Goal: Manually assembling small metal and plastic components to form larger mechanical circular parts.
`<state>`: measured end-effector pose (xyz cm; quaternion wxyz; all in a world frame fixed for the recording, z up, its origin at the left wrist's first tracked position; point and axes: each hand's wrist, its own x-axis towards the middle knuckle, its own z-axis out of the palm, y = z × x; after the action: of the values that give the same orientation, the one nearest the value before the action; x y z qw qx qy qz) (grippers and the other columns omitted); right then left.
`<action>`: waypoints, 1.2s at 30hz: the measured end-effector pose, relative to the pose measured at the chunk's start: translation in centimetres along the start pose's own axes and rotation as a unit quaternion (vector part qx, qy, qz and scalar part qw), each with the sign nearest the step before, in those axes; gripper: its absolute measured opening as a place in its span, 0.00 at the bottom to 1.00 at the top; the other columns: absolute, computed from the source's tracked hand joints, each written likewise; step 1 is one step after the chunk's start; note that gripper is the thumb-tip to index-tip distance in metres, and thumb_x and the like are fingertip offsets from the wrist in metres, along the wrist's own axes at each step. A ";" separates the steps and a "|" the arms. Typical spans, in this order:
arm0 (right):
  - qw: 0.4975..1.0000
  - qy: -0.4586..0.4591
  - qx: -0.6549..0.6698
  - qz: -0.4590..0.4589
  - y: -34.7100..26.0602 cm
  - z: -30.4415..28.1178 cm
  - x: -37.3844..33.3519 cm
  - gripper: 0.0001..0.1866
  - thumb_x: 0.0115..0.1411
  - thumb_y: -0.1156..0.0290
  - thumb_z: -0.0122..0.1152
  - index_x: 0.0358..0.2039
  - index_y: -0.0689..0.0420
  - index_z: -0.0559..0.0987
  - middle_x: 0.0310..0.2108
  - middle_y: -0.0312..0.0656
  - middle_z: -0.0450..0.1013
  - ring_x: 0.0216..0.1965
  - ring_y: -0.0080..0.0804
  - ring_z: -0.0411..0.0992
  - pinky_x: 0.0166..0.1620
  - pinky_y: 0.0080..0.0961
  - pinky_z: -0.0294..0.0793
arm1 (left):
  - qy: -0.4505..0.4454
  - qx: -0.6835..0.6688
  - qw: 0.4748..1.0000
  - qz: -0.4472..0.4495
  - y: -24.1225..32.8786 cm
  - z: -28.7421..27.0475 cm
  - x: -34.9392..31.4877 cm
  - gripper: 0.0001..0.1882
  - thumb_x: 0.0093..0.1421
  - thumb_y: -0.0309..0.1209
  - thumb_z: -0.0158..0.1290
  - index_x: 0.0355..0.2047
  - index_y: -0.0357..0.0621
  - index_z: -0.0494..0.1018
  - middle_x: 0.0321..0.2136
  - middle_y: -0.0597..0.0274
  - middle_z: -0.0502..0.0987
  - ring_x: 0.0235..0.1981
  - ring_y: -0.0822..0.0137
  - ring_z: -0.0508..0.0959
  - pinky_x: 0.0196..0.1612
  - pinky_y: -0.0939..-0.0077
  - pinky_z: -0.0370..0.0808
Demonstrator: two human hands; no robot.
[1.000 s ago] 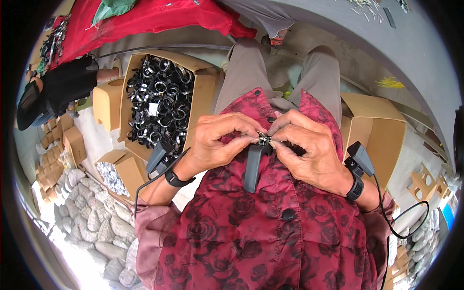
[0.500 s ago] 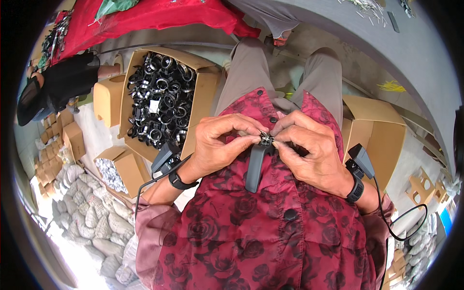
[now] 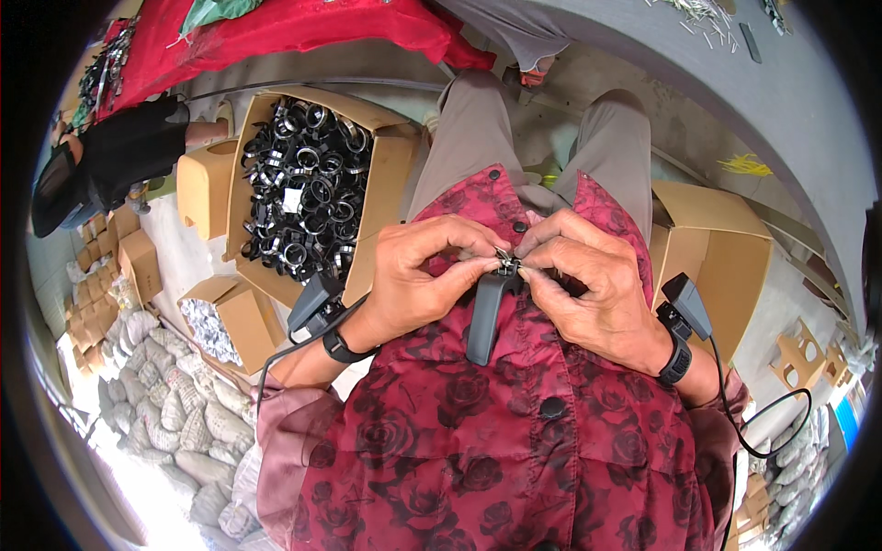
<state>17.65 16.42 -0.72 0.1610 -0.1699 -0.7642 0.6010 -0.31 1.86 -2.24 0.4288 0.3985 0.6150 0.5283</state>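
A long, dark grey, handle-shaped piece (image 3: 484, 321) hangs in front of my vest, its upper end between my two hands. At that end sits a small metal fitting (image 3: 506, 262), partly covered by fingertips. My left hand (image 3: 413, 275) is closed in a pinch on the fitting's left side, thumb and index finger together. From the other side, the thumb and fingers of my right hand (image 3: 593, 280) pinch the same fitting. Exactly which small parts lie under the fingertips is hidden.
To the left stands a cardboard box (image 3: 390, 165) full of black and silver ring-shaped parts (image 3: 312, 188). Another open box (image 3: 712, 216) is at my right. A grey table (image 3: 661, 46) curves across the upper right. Sacks (image 3: 193, 413) lie lower left; a person in black (image 3: 124, 156) is beyond.
Little differs. My left wrist and hand have shifted very slightly; both hands keep their pinch on the fitting.
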 end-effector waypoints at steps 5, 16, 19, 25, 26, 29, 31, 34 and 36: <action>1.000 0.007 0.004 0.006 0.0 0.1 0.0 0.06 0.52 0.86 0.65 0.31 0.65 0.78 0.34 0.45 0.76 0.30 0.39 0.76 0.32 0.33 0.74 | -0.003 0.074 0.995 0.063 0.2 0.0 0.1 0.06 0.56 0.14 0.66 0.33 0.31 0.81 0.36 0.47 0.87 0.39 0.60 0.88 0.43 0.70 0.85; 1.000 0.001 -0.002 0.001 0.1 0.0 0.0 0.06 0.52 0.86 0.65 0.30 0.65 0.77 0.33 0.44 0.76 0.29 0.38 0.76 0.31 0.32 0.73 | 0.018 0.002 1.000 -0.002 0.2 0.3 -0.2 0.06 0.56 0.15 0.66 0.34 0.33 0.82 0.36 0.49 0.87 0.39 0.65 0.87 0.43 0.74 0.84; 1.000 0.000 -0.003 0.000 0.1 0.0 0.0 0.06 0.52 0.85 0.66 0.31 0.65 0.77 0.33 0.44 0.76 0.29 0.38 0.75 0.31 0.32 0.73 | 0.010 0.005 1.000 -0.008 0.3 0.2 -0.2 0.06 0.56 0.13 0.66 0.34 0.32 0.81 0.36 0.46 0.86 0.40 0.63 0.86 0.44 0.72 0.84; 1.000 0.005 0.005 0.015 -0.3 -0.1 0.3 0.07 0.54 0.84 0.66 0.33 0.64 0.79 0.34 0.44 0.75 0.28 0.38 0.75 0.30 0.32 0.73 | 0.005 0.018 1.000 0.000 0.4 0.2 0.0 0.06 0.57 0.14 0.65 0.34 0.32 0.82 0.36 0.47 0.86 0.40 0.64 0.86 0.44 0.73 0.84; 1.000 0.007 0.003 0.011 -0.3 -0.1 0.4 0.06 0.55 0.83 0.66 0.34 0.64 0.79 0.34 0.44 0.75 0.27 0.38 0.75 0.30 0.32 0.74 | 0.007 0.020 1.000 0.001 0.5 0.2 0.0 0.06 0.57 0.14 0.65 0.34 0.32 0.82 0.36 0.48 0.86 0.40 0.64 0.86 0.44 0.73 0.84; 1.000 0.015 -0.021 -0.008 -0.1 -0.1 0.6 0.07 0.56 0.83 0.66 0.36 0.64 0.80 0.33 0.44 0.75 0.27 0.39 0.75 0.30 0.33 0.73 | 0.010 0.033 0.999 -0.013 0.8 0.3 0.1 0.05 0.57 0.14 0.65 0.33 0.32 0.82 0.36 0.49 0.86 0.39 0.65 0.86 0.44 0.74 0.84; 1.000 0.007 -0.027 -0.009 -0.2 -0.2 0.7 0.07 0.56 0.83 0.66 0.36 0.64 0.81 0.33 0.45 0.75 0.27 0.39 0.75 0.30 0.33 0.73 | 0.017 0.029 0.999 -0.014 0.9 0.5 0.0 0.05 0.57 0.14 0.65 0.33 0.32 0.82 0.35 0.49 0.86 0.39 0.65 0.86 0.43 0.74 0.84; 1.000 0.003 -0.031 -0.007 -0.5 -0.2 0.9 0.07 0.56 0.82 0.67 0.37 0.64 0.81 0.34 0.45 0.74 0.27 0.39 0.74 0.30 0.34 0.73 | 0.022 0.028 0.999 -0.019 1.0 0.5 0.0 0.05 0.57 0.14 0.65 0.33 0.32 0.82 0.35 0.50 0.86 0.38 0.67 0.86 0.42 0.75 0.84; 1.000 0.004 -0.030 -0.005 -0.7 -0.1 1.0 0.07 0.56 0.82 0.67 0.37 0.64 0.81 0.34 0.45 0.74 0.27 0.39 0.74 0.29 0.34 0.72 | 0.023 0.030 0.999 -0.022 1.1 0.6 0.0 0.05 0.57 0.14 0.65 0.33 0.31 0.82 0.35 0.50 0.86 0.37 0.68 0.86 0.42 0.75 0.84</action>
<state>16.79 16.83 -0.01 0.1616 -0.1730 -0.7824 0.5760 0.28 2.14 -1.19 0.4136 0.3851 0.6493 0.5089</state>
